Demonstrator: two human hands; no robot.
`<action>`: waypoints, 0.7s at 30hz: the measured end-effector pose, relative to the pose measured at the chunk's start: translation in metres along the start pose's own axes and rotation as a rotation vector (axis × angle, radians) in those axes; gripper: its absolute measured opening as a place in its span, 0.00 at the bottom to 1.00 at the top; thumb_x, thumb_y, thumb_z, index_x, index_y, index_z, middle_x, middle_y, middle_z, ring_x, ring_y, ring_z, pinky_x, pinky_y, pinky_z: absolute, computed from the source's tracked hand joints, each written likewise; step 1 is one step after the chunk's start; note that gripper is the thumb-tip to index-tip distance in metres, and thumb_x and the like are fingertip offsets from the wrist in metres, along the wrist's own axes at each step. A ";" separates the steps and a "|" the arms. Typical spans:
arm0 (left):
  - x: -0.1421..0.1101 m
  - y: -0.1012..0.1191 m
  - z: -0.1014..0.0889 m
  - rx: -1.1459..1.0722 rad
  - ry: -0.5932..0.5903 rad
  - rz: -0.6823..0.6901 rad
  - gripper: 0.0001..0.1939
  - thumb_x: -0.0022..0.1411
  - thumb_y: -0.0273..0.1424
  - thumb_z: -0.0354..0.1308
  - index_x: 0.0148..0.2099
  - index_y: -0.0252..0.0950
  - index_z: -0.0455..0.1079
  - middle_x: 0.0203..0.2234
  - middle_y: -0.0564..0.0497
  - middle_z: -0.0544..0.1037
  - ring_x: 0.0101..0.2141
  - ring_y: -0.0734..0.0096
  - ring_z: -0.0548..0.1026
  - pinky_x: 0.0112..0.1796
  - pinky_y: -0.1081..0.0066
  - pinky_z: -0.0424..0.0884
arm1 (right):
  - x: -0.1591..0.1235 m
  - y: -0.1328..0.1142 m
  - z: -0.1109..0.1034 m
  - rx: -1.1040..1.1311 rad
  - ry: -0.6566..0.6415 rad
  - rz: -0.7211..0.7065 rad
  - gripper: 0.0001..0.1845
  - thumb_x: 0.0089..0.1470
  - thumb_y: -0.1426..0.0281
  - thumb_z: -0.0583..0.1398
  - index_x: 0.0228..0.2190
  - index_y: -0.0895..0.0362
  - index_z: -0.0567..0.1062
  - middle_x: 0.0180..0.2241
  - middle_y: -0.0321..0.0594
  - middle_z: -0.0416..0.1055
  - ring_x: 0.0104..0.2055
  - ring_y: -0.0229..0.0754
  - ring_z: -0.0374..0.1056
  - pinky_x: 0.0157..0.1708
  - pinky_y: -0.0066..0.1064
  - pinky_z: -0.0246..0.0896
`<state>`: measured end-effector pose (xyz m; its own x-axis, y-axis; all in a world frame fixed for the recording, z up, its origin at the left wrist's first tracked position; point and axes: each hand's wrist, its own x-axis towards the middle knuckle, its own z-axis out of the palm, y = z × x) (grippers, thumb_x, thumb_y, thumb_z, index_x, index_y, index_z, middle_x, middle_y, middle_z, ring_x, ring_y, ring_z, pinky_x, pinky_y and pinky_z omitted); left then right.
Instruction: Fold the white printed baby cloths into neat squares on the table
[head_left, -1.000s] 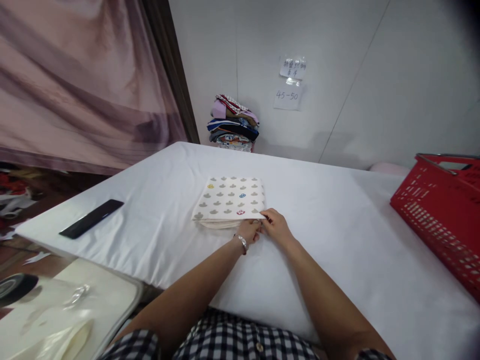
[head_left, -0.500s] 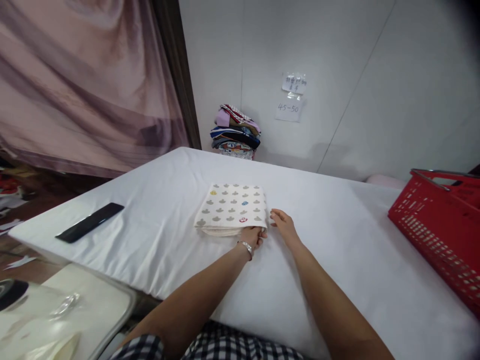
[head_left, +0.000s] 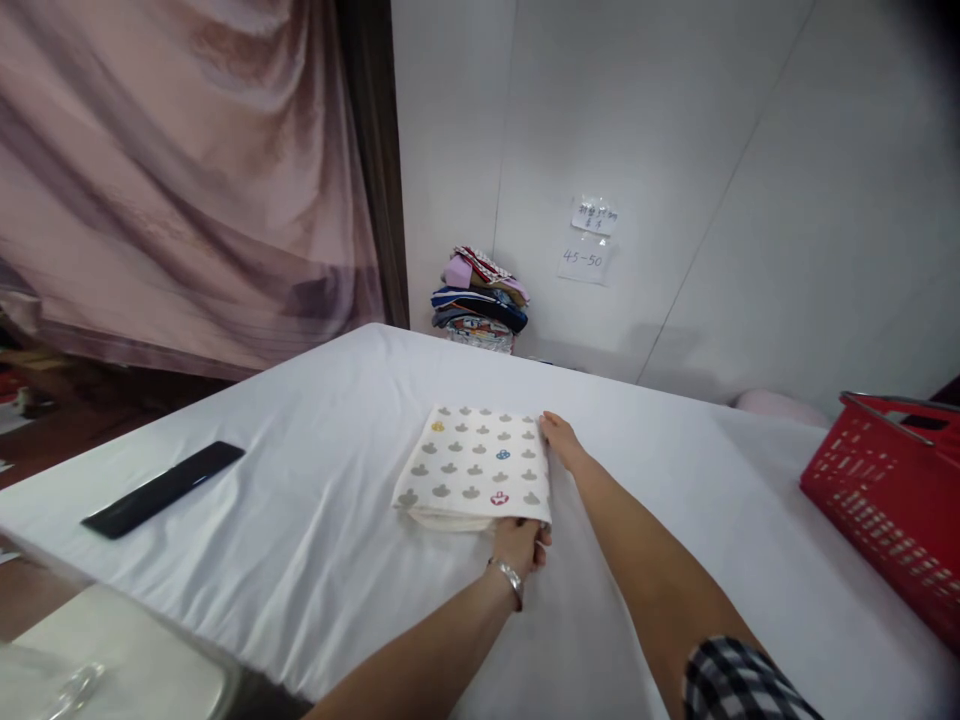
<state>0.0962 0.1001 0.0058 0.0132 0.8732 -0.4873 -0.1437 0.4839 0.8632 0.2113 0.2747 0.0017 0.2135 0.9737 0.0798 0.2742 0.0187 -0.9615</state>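
Note:
A folded white cloth [head_left: 469, 465] printed with grey, yellow, blue and red motifs lies on the white-covered table [head_left: 315, 560]. My left hand [head_left: 519, 545], with a silver bracelet at the wrist, is closed on its near right corner. Those fingers are partly hidden under the top layer. At the far right corner is my right hand [head_left: 562, 440], its fingertips bent against the edge of the cloth. Loose lower layers show along the near edge.
A long black flat object [head_left: 165, 488] lies at the table's left. To the right stands a red plastic basket [head_left: 885, 510]. Stacked folded fabrics [head_left: 480, 305] sit by the wall behind, below paper signs [head_left: 585, 262]. A pink curtain [head_left: 187, 180] hangs at left.
My right hand has moved from beside the cloth's near right to its far right corner. My left hand stays at the near corner. The view has tilted up slightly.

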 end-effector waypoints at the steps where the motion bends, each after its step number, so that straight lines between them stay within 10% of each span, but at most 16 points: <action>1: 0.001 0.000 0.000 -0.010 -0.003 -0.013 0.10 0.55 0.29 0.50 0.23 0.33 0.63 0.14 0.57 0.69 0.09 0.84 0.59 0.12 0.79 0.49 | 0.005 0.001 0.003 -0.005 0.000 -0.010 0.17 0.44 0.62 0.58 0.37 0.55 0.74 0.39 0.44 0.73 0.38 0.42 0.68 0.32 0.33 0.65; 21: 0.003 -0.005 -0.008 -0.073 -0.092 -0.050 0.18 0.57 0.27 0.45 0.16 0.35 0.63 0.10 0.54 0.66 0.09 0.81 0.59 0.13 0.77 0.49 | 0.013 0.000 0.017 -0.215 -0.163 -0.186 0.18 0.44 0.53 0.57 0.19 0.55 0.66 0.20 0.29 0.62 0.26 0.36 0.57 0.28 0.26 0.53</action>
<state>0.0890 0.1002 -0.0010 0.1121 0.8513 -0.5126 -0.2118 0.5244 0.8247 0.1984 0.2911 -0.0013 -0.0072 0.9820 0.1890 0.4901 0.1682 -0.8553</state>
